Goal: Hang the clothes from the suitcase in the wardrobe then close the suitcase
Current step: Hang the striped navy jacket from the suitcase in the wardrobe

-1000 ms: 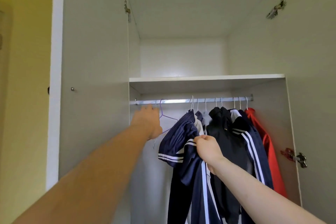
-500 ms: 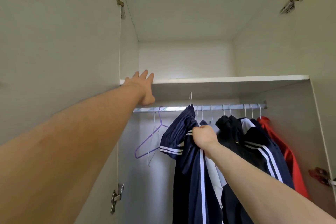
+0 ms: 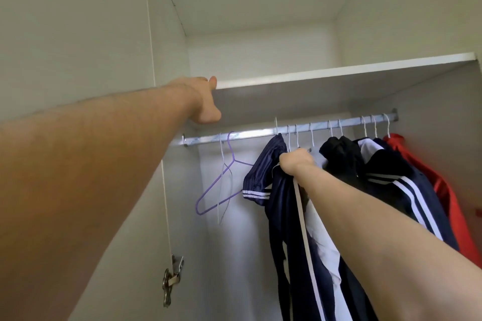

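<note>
My left hand (image 3: 204,101) has risen from the rail (image 3: 287,131) to brace on the shelf (image 3: 339,71), fingers flat; my right hand (image 3: 297,161) grips the navy striped jacket (image 3: 276,190), its hanger hook almost on

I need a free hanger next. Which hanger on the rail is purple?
The purple hanger, empty near the rail's left end; the others have white hooks.

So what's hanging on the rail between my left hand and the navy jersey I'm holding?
Two bare hangers, a purple hanger and a white wire hanger, on the rail, per the head view.
</note>
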Tool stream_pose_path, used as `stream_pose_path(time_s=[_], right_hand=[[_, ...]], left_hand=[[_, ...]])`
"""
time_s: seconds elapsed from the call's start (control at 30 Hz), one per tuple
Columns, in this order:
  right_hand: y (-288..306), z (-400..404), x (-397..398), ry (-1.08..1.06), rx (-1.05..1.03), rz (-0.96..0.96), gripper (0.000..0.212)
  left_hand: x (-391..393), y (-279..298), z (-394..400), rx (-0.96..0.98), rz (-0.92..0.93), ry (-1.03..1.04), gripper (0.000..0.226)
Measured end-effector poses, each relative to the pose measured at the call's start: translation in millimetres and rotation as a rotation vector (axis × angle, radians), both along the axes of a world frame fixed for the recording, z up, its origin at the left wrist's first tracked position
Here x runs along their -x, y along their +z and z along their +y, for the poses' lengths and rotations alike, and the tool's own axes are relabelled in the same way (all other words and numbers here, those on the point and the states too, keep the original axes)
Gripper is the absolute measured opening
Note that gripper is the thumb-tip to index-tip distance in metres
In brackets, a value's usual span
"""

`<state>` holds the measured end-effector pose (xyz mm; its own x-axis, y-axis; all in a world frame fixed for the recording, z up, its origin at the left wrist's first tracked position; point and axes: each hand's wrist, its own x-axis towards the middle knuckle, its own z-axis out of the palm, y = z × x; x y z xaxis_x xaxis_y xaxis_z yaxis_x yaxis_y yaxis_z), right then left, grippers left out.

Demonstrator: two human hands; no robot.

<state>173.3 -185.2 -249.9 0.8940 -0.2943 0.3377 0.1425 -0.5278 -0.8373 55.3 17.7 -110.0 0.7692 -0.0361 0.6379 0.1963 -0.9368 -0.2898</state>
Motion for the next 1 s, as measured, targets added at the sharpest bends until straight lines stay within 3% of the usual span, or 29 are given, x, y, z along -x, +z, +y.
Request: stream_pose_path(time_s=[0.07,0.23,0.4,0.67,1.0], right_hand=[[-3.3,2.3,-5.3,-0.022,0.039,0.024,0.015],[-29.1,3.9,-18.4,-0.110,0.110,0.004,0.038],[-47.1,-0.3,-17.7,-0.167,0.291,-0.157,0.031],[-69.3,-7.9,14.0,-0.080,0.617,-0.266,0.045],[-104.1,-25.9,83.8,0.067,0.649,-0.250,0.063]], left_hand=[[0.1,2.4,0.4,-0.017,0.005,0.015,0.096],[-4.3,-1.0,0.3,-0.032,-0.019,0.014,0.092],[1.5,-0.5,-3.2,-0.017,-0.012,0.028,0.090],[4.0,-3.1,-5.1,-0.021,-0.007,0.021,0.091],[5.2,-36.1,2.3,0.185,0.004,-0.212,0.096]])
